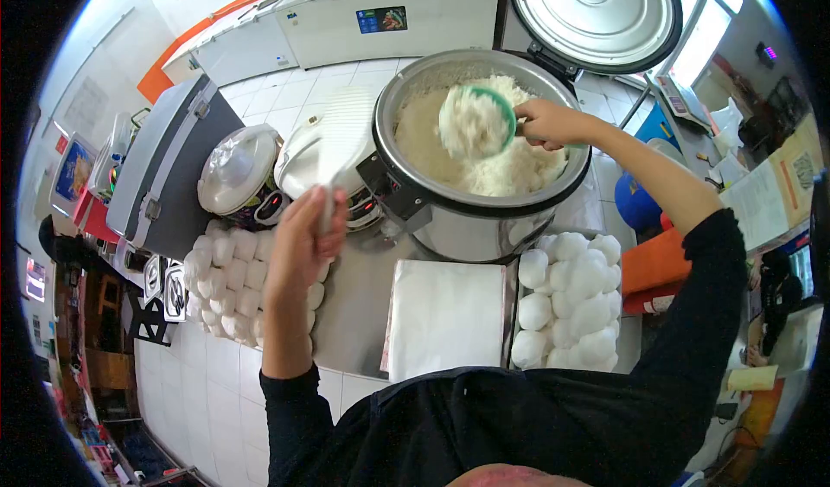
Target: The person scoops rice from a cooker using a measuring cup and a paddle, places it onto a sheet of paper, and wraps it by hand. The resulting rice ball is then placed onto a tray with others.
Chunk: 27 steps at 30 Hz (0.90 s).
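Note:
A large open cooker [389, 145] holds white rice [519, 169]. Over the rice, my right hand [552, 124] grips the handle of a green scoop [504, 111] heaped with rice, slightly blurred. My left hand [313, 227] is closed round the handle of a pale, flat paddle [347, 128], its blade blurred and raised to the left of the cooker. A stack of white paper sheets [447, 314] lies on the metal table in front of the cooker. White rounded bundles sit in piles at the left [233, 275] and at the right [571, 297].
Two smaller lidded cookers [238, 171] stand left of the large one, beside a grey cooler box [169, 163]. The large cooker's raised lid [595, 11] is at the back right. White chest freezers [393, 24] line the far wall. An orange object [664, 266] is at the right.

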Available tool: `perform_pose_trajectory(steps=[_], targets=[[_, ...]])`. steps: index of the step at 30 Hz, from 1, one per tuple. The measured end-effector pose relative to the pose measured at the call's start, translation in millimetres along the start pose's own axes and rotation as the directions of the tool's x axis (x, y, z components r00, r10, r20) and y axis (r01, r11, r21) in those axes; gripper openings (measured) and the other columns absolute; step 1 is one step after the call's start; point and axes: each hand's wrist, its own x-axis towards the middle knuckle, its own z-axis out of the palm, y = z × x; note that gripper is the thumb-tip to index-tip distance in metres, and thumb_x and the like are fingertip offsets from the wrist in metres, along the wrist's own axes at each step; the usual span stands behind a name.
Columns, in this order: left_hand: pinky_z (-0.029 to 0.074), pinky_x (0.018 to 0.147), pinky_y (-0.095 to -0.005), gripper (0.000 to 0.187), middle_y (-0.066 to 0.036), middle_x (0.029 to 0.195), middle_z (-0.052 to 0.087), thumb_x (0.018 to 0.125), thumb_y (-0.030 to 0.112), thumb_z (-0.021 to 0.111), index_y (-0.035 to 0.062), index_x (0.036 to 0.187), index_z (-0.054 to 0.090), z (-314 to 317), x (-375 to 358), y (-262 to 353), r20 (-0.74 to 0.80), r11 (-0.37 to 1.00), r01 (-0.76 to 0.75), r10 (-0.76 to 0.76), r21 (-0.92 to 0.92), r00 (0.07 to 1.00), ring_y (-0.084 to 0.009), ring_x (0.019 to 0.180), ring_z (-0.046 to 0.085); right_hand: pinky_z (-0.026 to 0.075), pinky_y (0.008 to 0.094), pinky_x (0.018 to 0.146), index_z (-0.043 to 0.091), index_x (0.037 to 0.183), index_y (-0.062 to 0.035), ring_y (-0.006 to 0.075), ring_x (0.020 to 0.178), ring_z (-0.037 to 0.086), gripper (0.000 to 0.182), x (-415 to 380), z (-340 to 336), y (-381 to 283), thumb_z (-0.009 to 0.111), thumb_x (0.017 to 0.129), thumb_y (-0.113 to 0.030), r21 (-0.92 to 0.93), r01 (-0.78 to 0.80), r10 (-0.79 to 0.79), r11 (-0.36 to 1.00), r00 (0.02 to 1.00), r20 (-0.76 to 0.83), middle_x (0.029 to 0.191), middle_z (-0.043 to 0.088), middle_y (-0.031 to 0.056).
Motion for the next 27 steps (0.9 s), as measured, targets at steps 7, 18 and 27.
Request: perform_pose_trajectory(steps=[7,18,27], targets=[[0.021,0.035,-0.0184,0.027,0.005,0.061,0.036,0.094,0.033,0.04,0.0079,0.087,0.049,74.2,54.7,-24.3,0.323,0.983,0.135,-0.17,0.127,0.931,-0.0027,0.042,0.028,0.029,0.0195,0.036,0.046,0.108,-0.0068,0.0028,0.041,0.034,0.028,-18.9,4.2,-5.3,0.046,0.091,-0.029,0.547,-0.09,0.141,0.832,0.989,-0.051,0.064,0.039,-0.0035],[0.016,0.038,-0.0202,0.024,0.009,0.059,0.028,0.094,0.033,0.039,0.0122,0.083,0.044,104.1,62.9,-28.8,0.362,0.961,0.261,-0.276,0.092,0.89,-0.0027,0.044,0.022,0.045,0.0445,0.072,0.059,0.094,0.0046,0.0397,0.078,0.059,0.032,-17.2,32.0,4.9,0.049,0.085,-0.025,-0.221,0.032,-0.17,0.975,0.747,-0.642,0.083,0.06,0.0261],[0.015,0.037,-0.0188,0.02,0.008,0.06,0.028,0.096,0.025,0.035,0.0116,0.084,0.044,127.9,62.3,-30.7,0.419,0.96,0.242,-0.163,-0.141,0.893,-0.0026,0.045,0.02,0.045,0.0484,0.068,0.06,0.081,0.0072,0.043,0.072,0.057,0.035,-26.1,46.5,-0.8,0.051,0.086,-0.026,-0.261,0.038,-0.219,0.965,0.667,-0.712,0.075,0.058,0.0294]])
